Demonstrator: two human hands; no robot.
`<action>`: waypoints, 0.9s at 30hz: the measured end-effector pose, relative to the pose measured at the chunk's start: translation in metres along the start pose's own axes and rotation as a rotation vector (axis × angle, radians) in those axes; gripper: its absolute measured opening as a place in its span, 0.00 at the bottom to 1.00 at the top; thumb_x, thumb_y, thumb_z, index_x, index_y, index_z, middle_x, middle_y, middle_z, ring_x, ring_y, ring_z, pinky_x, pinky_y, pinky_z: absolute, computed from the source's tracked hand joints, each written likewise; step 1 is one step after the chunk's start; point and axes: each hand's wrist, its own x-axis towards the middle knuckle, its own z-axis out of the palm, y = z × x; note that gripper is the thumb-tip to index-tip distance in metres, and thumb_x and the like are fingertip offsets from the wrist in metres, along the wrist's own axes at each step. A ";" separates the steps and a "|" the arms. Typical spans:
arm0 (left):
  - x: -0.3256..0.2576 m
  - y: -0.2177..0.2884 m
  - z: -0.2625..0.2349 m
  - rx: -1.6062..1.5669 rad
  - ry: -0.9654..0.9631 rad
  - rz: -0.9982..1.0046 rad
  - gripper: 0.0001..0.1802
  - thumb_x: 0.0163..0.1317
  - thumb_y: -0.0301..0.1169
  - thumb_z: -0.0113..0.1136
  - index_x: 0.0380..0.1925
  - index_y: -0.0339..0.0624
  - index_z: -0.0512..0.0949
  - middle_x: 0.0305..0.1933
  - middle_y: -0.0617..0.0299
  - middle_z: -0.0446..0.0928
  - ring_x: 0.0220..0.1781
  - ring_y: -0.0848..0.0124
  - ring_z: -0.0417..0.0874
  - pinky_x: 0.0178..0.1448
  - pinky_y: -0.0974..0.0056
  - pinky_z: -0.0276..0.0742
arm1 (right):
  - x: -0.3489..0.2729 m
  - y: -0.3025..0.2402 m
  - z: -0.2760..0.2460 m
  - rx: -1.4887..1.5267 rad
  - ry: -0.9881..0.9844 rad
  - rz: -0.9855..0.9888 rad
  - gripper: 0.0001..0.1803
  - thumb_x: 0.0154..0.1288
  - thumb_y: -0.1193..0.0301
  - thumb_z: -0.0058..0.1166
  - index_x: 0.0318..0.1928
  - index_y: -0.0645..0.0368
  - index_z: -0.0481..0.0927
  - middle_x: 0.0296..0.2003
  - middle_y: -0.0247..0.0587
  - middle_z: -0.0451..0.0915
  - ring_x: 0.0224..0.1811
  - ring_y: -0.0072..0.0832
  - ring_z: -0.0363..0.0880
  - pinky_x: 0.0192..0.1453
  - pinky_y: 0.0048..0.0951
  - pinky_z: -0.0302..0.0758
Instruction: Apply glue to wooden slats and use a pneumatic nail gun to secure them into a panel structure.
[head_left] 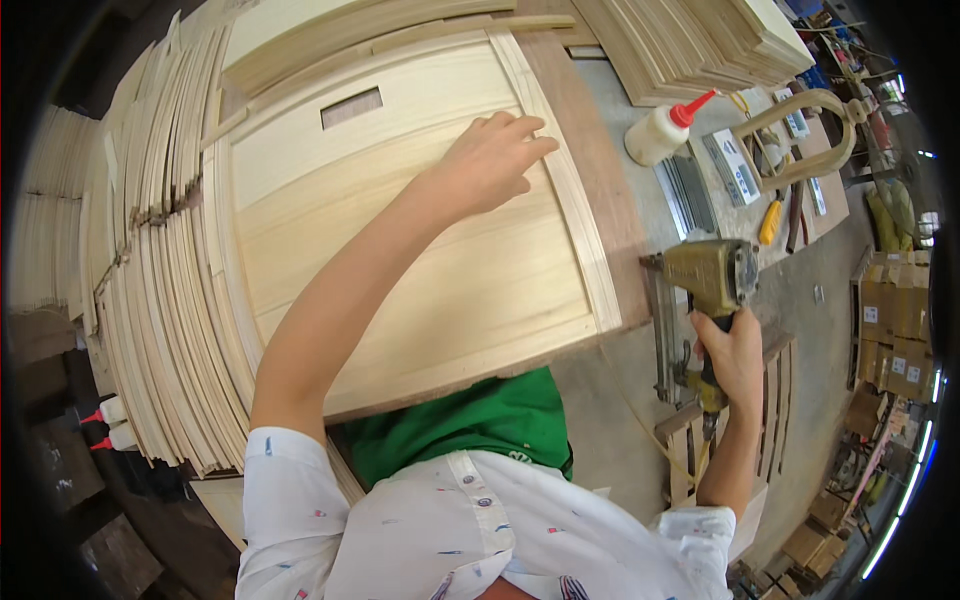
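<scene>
A pale wooden panel with a raised strip frame and a small rectangular cut-out lies in front of me. My left hand reaches across it to the right-hand wooden strip. The fingers are apart and slightly bent at the strip, with nothing seen in them; whether they touch it I cannot tell. My right hand is closed round the grip of a pneumatic nail gun, held just right of the panel's edge. An air hose hangs below its handle.
Thin wooden strips are stacked along the left, and boards at the far right. A white glue bottle with a red nozzle stands beside packs of staples, a wooden frame tool and a yellow-handled cutter. Cardboard boxes sit farther right.
</scene>
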 end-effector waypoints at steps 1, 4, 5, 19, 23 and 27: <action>0.016 -0.010 0.003 0.039 -0.049 -0.001 0.28 0.52 0.26 0.66 0.56 0.44 0.75 0.65 0.53 0.69 0.66 0.54 0.67 0.69 0.53 0.66 | 0.004 -0.001 0.001 -0.026 -0.028 0.021 0.12 0.59 0.72 0.59 0.36 0.70 0.74 0.19 0.37 0.76 0.19 0.20 0.74 0.25 0.27 0.70; 0.052 -0.025 0.000 0.110 -0.213 -0.022 0.31 0.50 0.31 0.68 0.58 0.48 0.75 0.67 0.55 0.67 0.67 0.55 0.66 0.69 0.53 0.65 | 0.006 -0.007 0.003 -0.017 -0.042 0.025 0.11 0.60 0.73 0.58 0.37 0.70 0.73 0.19 0.38 0.76 0.19 0.21 0.73 0.25 0.27 0.70; 0.059 -0.028 -0.001 0.147 -0.325 -0.049 0.33 0.49 0.34 0.70 0.59 0.50 0.75 0.67 0.56 0.67 0.67 0.55 0.66 0.69 0.53 0.65 | 0.006 -0.006 0.004 -0.008 -0.052 0.028 0.11 0.60 0.74 0.58 0.37 0.70 0.73 0.19 0.38 0.76 0.19 0.21 0.73 0.25 0.27 0.70; 0.069 -0.041 0.002 0.272 -0.317 -0.014 0.37 0.44 0.49 0.72 0.57 0.51 0.76 0.64 0.57 0.72 0.65 0.56 0.70 0.69 0.55 0.64 | 0.010 -0.001 -0.001 -0.027 -0.045 0.088 0.12 0.60 0.69 0.58 0.28 0.67 0.78 0.16 0.32 0.75 0.18 0.18 0.71 0.23 0.25 0.66; 0.069 -0.042 0.001 0.215 -0.276 -0.012 0.37 0.43 0.49 0.72 0.55 0.51 0.76 0.64 0.57 0.72 0.66 0.56 0.70 0.68 0.55 0.65 | 0.010 -0.003 -0.004 -0.009 -0.053 0.090 0.11 0.58 0.70 0.58 0.28 0.68 0.78 0.16 0.33 0.75 0.18 0.18 0.72 0.24 0.26 0.67; 0.065 -0.048 0.005 0.110 -0.252 -0.027 0.36 0.43 0.48 0.72 0.55 0.51 0.77 0.65 0.57 0.71 0.68 0.54 0.67 0.69 0.54 0.65 | 0.014 -0.012 -0.004 0.031 -0.019 0.095 0.10 0.58 0.71 0.58 0.30 0.69 0.78 0.16 0.33 0.75 0.18 0.18 0.71 0.25 0.26 0.68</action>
